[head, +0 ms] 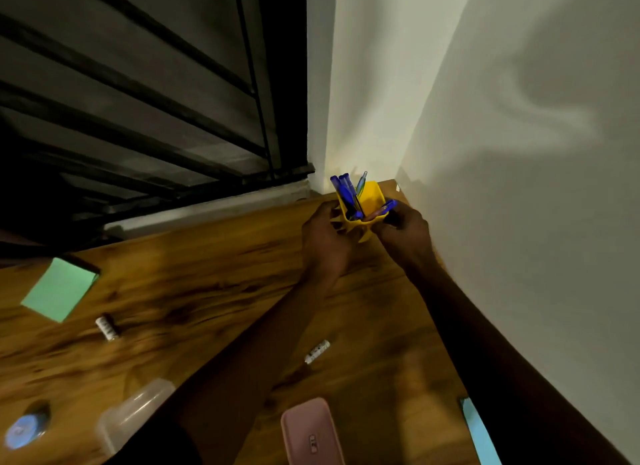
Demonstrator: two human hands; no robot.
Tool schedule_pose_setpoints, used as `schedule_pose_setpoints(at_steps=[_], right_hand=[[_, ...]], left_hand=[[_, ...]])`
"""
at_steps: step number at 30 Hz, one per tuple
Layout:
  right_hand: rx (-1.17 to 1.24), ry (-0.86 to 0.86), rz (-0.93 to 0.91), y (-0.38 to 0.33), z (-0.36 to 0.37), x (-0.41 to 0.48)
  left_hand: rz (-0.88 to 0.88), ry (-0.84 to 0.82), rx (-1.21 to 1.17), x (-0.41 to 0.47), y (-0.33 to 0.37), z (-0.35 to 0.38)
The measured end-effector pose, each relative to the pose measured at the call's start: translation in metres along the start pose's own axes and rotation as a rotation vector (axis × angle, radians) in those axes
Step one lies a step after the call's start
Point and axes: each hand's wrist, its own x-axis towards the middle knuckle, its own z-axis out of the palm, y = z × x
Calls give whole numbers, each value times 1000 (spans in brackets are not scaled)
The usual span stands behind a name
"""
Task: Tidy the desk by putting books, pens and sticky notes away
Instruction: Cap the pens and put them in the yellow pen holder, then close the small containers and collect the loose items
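Both arms [346, 326] reach out from the bottom, over the desk [207, 256]. The left hand [325, 242] wraps its fingers round the left side of a yellow cup [372, 194] and holds it. The right hand [403, 236] pinches a blue pen [384, 210]. This pen leans over the cup's right rim, with 1 end down inside the cup. More pens [343, 187] stand in the cup and stick out of its top. Most are blue, and 1 looks clear and green.

The cup is in the far right corner of the desk, near the white wall [519, 152]. Dark window bars [138, 83] fill the space behind the desk on the left.

Green sticky notes [59, 289] lie far off on the left side of the desk. 2 small white tubes with dark marks lie on the wood, 1 near the notes [107, 327] and 1 between the arms [317, 352]. A clear box [135, 412] and a round blue disc [24, 430] sit at the near left. A pink case [310, 433] lies at the near edge between the arms. A strip of light blue paper [479, 433] shows beside the right arm.
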Motion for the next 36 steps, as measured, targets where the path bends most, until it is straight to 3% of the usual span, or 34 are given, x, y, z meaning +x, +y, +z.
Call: schedule_pose_setpoints(at_steps=[21,30,36], right_hand=[[46,8,105,15,-8,12],[14,76,221,20,5,-64],[180,27,256,5,35,-127]], left_hand=[[-34,-5,120,8,-9,23],[-9,-54,161,-37,-25,-70],[-12,-22,164,-99,-44,-165]])
